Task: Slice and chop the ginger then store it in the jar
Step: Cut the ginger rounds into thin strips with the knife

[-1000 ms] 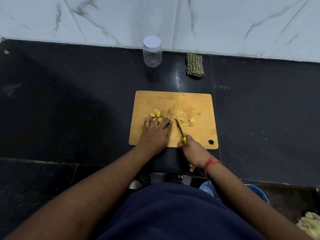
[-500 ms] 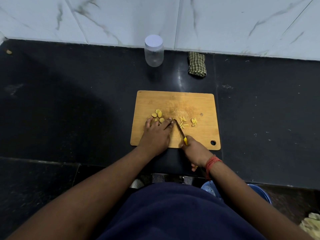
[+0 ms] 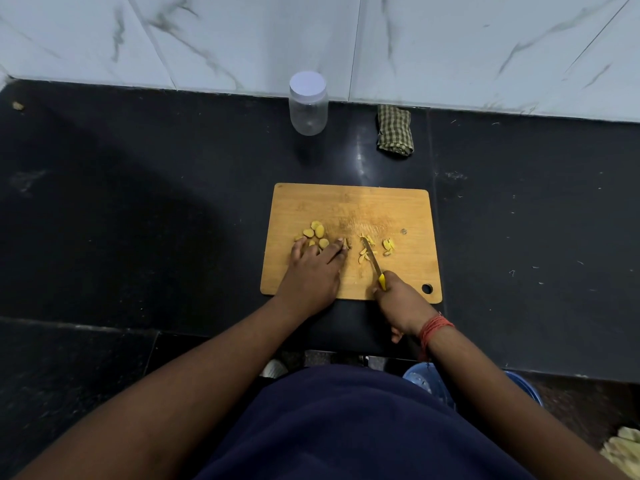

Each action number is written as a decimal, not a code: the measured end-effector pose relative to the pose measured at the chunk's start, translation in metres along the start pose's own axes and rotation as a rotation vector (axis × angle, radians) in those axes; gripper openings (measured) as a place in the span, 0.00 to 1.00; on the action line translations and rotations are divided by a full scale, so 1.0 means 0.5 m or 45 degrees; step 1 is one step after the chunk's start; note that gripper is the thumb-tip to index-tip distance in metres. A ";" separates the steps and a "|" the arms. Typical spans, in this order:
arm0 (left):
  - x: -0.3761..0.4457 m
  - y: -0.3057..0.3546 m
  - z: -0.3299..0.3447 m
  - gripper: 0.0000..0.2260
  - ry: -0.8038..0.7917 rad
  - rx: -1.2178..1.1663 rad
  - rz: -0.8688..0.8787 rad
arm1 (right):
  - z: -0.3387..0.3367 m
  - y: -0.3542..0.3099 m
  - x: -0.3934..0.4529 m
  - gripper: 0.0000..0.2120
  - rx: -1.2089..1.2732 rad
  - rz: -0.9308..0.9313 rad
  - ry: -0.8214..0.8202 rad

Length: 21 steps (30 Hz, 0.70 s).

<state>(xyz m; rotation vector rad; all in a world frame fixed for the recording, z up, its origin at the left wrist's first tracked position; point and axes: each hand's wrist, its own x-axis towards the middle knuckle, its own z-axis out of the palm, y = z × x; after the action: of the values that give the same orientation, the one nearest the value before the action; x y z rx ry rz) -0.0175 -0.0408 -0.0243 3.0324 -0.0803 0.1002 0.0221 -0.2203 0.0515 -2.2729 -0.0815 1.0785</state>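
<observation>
A wooden cutting board [image 3: 349, 206] lies on a black stone worktop [image 3: 138, 209], and both hands work on its near half. The left hand [image 3: 311, 271] lies flat on the board with its fingers spread, and the fingertips press down on a small piece of ginger [image 3: 346, 243] at about 1 o'clock from the knuckles. A cluster of round ginger slices [image 3: 316, 233] sits at 12 o'clock from that hand, touching or partly under the fingertips. The right hand [image 3: 398, 299] is closed around the yellow handle of a small knife [image 3: 372, 259], whose blade points away toward 11 o'clock and rests tip-down on the board. Thin ginger strips [image 3: 365, 252] lie just beside the blade on its left, between the two hands, and a smaller heap of cut bits [image 3: 388, 247] lies at 1 o'clock from the blade, near but apart from it. A red thread band [image 3: 434, 329] wraps the right wrist. A clear jar [image 3: 308, 109] with its pale lid on stands upright at 12 o'clock beyond the board, well apart from it, against the foot of a white marbled wall [image 3: 311, 36]. A folded checked cloth [image 3: 394, 135] lies to the jar's right, at 3 o'clock from it. Below the worktop's near edge a blue tub [image 3: 426, 379] shows at 5 o'clock, partly hidden by the right forearm, and a dark blue garment fills the bottom of the view.
</observation>
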 end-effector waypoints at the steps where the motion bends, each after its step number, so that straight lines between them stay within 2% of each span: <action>1: 0.000 0.000 0.000 0.22 0.008 -0.002 0.005 | -0.003 0.001 -0.001 0.08 -0.007 -0.012 0.005; 6: 0.000 0.000 -0.001 0.21 0.011 0.009 0.027 | 0.015 -0.001 -0.004 0.07 -0.020 -0.079 -0.071; 11: 0.000 -0.002 0.000 0.21 0.032 0.018 0.052 | -0.002 0.002 -0.001 0.08 0.007 -0.012 -0.012; 21: -0.002 -0.006 0.012 0.22 0.068 0.006 0.066 | 0.016 -0.024 0.012 0.12 -0.080 -0.058 -0.023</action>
<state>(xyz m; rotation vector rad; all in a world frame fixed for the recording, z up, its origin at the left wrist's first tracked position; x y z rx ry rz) -0.0182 -0.0383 -0.0305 3.0305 -0.1551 0.1853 0.0227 -0.2048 0.0502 -2.3062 -0.1761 1.0870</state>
